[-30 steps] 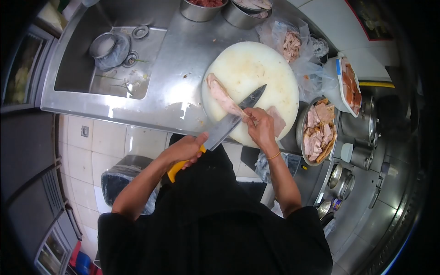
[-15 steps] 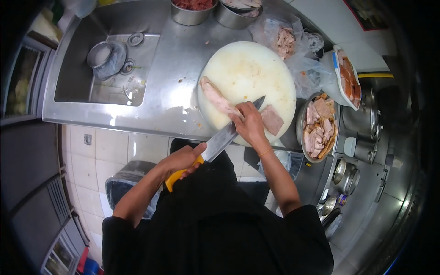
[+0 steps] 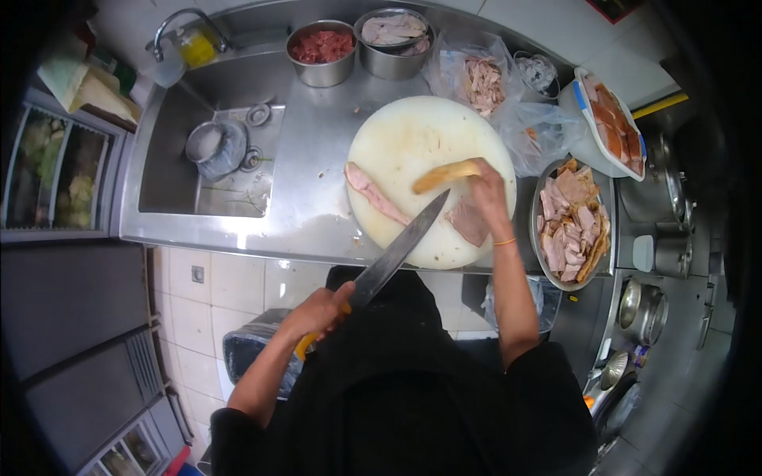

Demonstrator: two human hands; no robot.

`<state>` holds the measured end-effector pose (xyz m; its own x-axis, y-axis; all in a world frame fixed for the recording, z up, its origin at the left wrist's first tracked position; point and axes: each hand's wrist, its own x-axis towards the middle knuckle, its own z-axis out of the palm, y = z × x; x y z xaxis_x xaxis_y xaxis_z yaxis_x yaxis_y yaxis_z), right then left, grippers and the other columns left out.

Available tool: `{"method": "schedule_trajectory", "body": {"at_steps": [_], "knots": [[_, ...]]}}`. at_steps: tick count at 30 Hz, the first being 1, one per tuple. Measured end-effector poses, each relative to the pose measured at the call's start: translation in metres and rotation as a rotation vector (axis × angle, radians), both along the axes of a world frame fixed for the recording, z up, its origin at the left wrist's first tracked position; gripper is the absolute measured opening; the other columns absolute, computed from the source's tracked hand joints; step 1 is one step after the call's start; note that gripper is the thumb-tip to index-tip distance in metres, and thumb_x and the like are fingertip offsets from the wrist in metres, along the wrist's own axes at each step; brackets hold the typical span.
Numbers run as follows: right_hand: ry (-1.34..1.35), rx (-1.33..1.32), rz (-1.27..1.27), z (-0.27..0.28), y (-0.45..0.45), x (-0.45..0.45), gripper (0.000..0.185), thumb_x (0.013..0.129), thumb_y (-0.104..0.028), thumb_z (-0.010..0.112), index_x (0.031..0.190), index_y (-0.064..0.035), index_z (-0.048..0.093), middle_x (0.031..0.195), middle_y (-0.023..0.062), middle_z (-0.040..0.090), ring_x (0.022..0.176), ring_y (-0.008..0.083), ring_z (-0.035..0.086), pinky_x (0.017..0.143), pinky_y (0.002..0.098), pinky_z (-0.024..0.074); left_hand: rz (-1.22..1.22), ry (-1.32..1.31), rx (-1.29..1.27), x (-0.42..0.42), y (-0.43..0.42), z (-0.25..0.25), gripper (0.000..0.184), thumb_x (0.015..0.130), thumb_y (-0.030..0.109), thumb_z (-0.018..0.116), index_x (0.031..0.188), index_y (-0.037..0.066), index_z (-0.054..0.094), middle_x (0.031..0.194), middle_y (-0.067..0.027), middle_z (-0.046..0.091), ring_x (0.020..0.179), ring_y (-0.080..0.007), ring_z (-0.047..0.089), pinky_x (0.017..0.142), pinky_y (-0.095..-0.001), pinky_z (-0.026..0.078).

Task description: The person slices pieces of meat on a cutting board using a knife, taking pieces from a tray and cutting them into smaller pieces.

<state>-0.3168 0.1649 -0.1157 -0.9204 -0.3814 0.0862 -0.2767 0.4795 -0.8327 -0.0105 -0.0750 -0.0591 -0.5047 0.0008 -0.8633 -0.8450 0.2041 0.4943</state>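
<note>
My left hand (image 3: 320,311) is closed round the yellow handle of a long kitchen knife (image 3: 401,250). Its blade slants up over the near edge of a round white cutting board (image 3: 409,127). Between the fingers of my right hand (image 3: 488,190) is a strip of meat with a golden-brown skin side (image 3: 446,174), held above the board just beyond the knife tip. A long pale pink strip of meat (image 3: 371,193) lies at the board's left side, its lower end near the blade. Under my right wrist rests a flat pinkish meat slice (image 3: 468,222).
Right of the board stands an oval tray of cut meat (image 3: 567,226), with a white container of meat (image 3: 611,127) behind. Plastic bags (image 3: 540,139), a pot of red meat (image 3: 321,47) and another meat pot (image 3: 393,44) line the back. A sink (image 3: 182,198) is at left.
My right hand has left the pale strip beside the blade and moved right, lifting a brown-skinned piece. The knife has drawn back slightly toward me. The camera view has shifted.
</note>
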Motion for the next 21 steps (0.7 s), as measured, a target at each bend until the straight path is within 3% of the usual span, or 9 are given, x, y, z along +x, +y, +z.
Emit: {"method": "schedule_trajectory", "body": {"at_steps": [3, 6, 7, 8, 9, 11, 13, 16, 21], "knots": [[0.033, 0.306, -0.076, 0.007, 0.040, -0.024, 0.030, 0.085, -0.008, 0.059, 0.114, -0.0037, 0.067, 0.100, 0.0200, 0.071, 0.099, 0.0373, 0.067, 0.088, 0.0415, 0.0516, 0.037, -0.005, -0.144, 0.016, 0.014, 0.012, 0.085, 0.100, 0.072, 0.040, 0.074, -0.005, 0.065, 0.057, -0.0105, 0.056, 0.046, -0.0189, 0.056, 0.050, -0.0340, 0.046], [0.473, 0.479, -0.194, 0.018, 0.044, -0.001, 0.039, 0.078, -0.004, 0.066, 0.117, -0.0072, 0.066, 0.112, 0.0167, 0.067, 0.110, 0.0373, 0.062, 0.099, 0.0465, 0.0473, 0.042, 0.039, -0.314, 0.037, 0.021, 0.039, 0.084, 0.102, 0.069, 0.038, 0.078, -0.006, 0.067, 0.065, -0.0195, 0.062, 0.064, -0.0319, 0.064, 0.066, -0.0429, 0.050], [0.491, 0.441, -0.167, 0.027, 0.039, 0.009, 0.042, 0.077, -0.003, 0.068, 0.118, -0.0079, 0.065, 0.115, 0.0160, 0.065, 0.113, 0.0375, 0.060, 0.101, 0.0473, 0.0460, 0.048, 0.068, -0.375, 0.042, 0.024, 0.048, 0.083, 0.102, 0.069, 0.038, 0.079, -0.005, 0.067, 0.066, -0.0212, 0.063, 0.068, -0.0351, 0.066, 0.070, -0.0452, 0.050], [0.506, 0.403, -0.141, 0.039, 0.030, 0.020, 0.045, 0.075, -0.002, 0.069, 0.119, -0.0085, 0.064, 0.118, 0.0152, 0.063, 0.116, 0.0377, 0.058, 0.103, 0.0481, 0.0447, 0.115, 0.039, -0.388, 0.045, 0.027, 0.057, 0.078, 0.103, 0.065, 0.039, 0.085, -0.004, 0.068, 0.074, -0.0267, 0.065, 0.082, -0.0452, 0.067, 0.077, -0.0502, 0.049], [0.521, 0.364, -0.115, 0.042, 0.022, 0.031, 0.047, 0.074, -0.002, 0.071, 0.120, -0.0092, 0.064, 0.122, 0.0145, 0.061, 0.119, 0.0379, 0.055, 0.105, 0.0488, 0.0434, 0.131, 0.066, -0.468, 0.045, 0.031, 0.060, 0.076, 0.103, 0.064, 0.039, 0.086, -0.004, 0.068, 0.076, -0.0276, 0.066, 0.083, -0.0466, 0.066, 0.077, -0.0504, 0.049], [0.416, 0.125, 0.157, 0.005, 0.007, 0.057, 0.049, 0.074, -0.006, 0.075, 0.121, -0.0084, 0.062, 0.122, 0.0140, 0.060, 0.116, 0.0383, 0.057, 0.101, 0.0455, 0.0476, 0.157, 0.124, -0.628, 0.043, 0.038, 0.065, 0.073, 0.104, 0.062, 0.040, 0.089, -0.003, 0.068, 0.078, -0.0292, 0.066, 0.086, -0.0495, 0.066, 0.078, -0.0507, 0.049], [0.184, 0.107, 0.270, -0.018, -0.021, 0.095, 0.039, 0.077, -0.006, 0.073, 0.114, -0.0050, 0.062, 0.119, 0.0166, 0.061, 0.115, 0.0373, 0.059, 0.093, 0.0440, 0.0520, 0.171, 0.128, -0.672, 0.038, 0.043, 0.065, 0.070, 0.105, 0.059, 0.042, 0.091, -0.005, 0.067, 0.080, -0.0324, 0.065, 0.088, -0.0537, 0.064, 0.079, -0.0509, 0.049], [0.143, 0.368, 0.350, -0.017, -0.040, 0.115, 0.027, 0.081, -0.005, 0.068, 0.107, -0.0019, 0.061, 0.118, 0.0199, 0.060, 0.115, 0.0353, 0.060, 0.086, 0.0458, 0.0540, 0.158, 0.130, -0.708, 0.041, 0.051, 0.050, 0.070, 0.105, 0.058, 0.043, 0.094, -0.007, 0.067, 0.084, -0.0368, 0.064, 0.092, -0.0559, 0.063, 0.082, -0.0526, 0.049], [-0.089, 0.156, 0.335, -0.013, -0.030, 0.109, 0.014, 0.088, -0.005, 0.063, 0.099, 0.0025, 0.061, 0.093, 0.0251, 0.066, 0.092, 0.0413, 0.067, 0.077, 0.0518, 0.0531, 0.111, 0.064, -0.697, 0.039, 0.063, 0.044, 0.073, 0.105, 0.059, 0.038, 0.099, -0.008, 0.067, 0.091, -0.0392, 0.064, 0.098, -0.0577, 0.061, 0.085, -0.0552, 0.048]]}}
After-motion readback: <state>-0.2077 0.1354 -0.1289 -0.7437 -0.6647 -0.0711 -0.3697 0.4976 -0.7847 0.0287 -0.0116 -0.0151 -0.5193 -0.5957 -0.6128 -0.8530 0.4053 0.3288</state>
